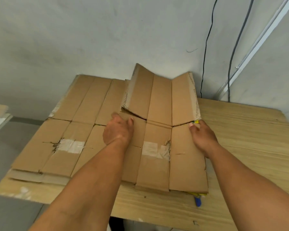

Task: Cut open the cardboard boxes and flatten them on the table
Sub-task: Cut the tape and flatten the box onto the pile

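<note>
Cardboard box point(187, 165) on tabletop point(244, 147), far flaps point(162, 97) upright. Left hand point(118, 130) pressing crease, fingers hidden, grip unclear; right hand point(202, 137) pinching right edge. Risks: flaps springing back once released; blue-handled tool point(198, 201) underneath nudged off edge.

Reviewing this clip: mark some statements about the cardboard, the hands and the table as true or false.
1. The left hand and right hand are both on the right-hand cardboard. True.
2. Its far flaps lie flat. False: they stand up, tilted, near the wall.
3. More flattened cardboard lies to the left of it. True.
4. The table is bare metal. False: it shows wood grain.
5. A blue-and-yellow object peeks out under the right-hand cardboard's near right corner. True.
6. Scissors lie on top of the right-hand cardboard. False: only the hands are on it.
</note>
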`<state>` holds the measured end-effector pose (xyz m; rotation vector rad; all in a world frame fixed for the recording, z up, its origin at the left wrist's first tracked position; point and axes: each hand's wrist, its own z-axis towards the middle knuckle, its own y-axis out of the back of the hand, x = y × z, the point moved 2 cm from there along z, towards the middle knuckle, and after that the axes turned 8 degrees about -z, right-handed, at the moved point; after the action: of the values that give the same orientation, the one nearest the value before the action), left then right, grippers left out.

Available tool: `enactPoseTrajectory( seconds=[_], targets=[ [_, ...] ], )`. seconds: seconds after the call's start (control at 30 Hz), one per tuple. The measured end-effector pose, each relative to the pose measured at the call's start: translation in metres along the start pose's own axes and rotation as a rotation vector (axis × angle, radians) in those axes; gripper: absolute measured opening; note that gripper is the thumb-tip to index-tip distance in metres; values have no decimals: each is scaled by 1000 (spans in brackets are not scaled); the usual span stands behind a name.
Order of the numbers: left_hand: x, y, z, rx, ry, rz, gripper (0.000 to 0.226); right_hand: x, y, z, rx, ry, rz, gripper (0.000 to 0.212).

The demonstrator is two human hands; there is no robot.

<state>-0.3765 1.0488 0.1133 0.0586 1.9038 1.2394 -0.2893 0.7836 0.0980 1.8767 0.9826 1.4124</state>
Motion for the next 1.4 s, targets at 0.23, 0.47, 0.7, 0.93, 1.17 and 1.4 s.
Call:
enactPoseTrajectory(
  seconds=[0.23, 0.47, 0.7, 0.93, 1.17, 1.4],
  targets=[
    [51, 61, 61, -90, 88, 25, 72, 67, -45, -9, 77, 60, 208, 43],
    [121, 118, 130, -92, 162, 52, 79, 146, -120, -19, 136, 7, 301, 64],
    [179, 155, 179, -81, 199, 141, 79, 195, -184, -41, 211, -34, 317, 70],
    [222, 140, 201, 102, 296, 33, 70, 205, -217, -47, 226, -88, 93, 62],
    [219, 131, 207, 204, 254, 196, 72, 205, -226, -42, 203, -225, -178, 65],
    [218, 128, 217, 178, 337, 150, 75, 211, -235, -38, 340, -232, -82, 72]
  ],
)
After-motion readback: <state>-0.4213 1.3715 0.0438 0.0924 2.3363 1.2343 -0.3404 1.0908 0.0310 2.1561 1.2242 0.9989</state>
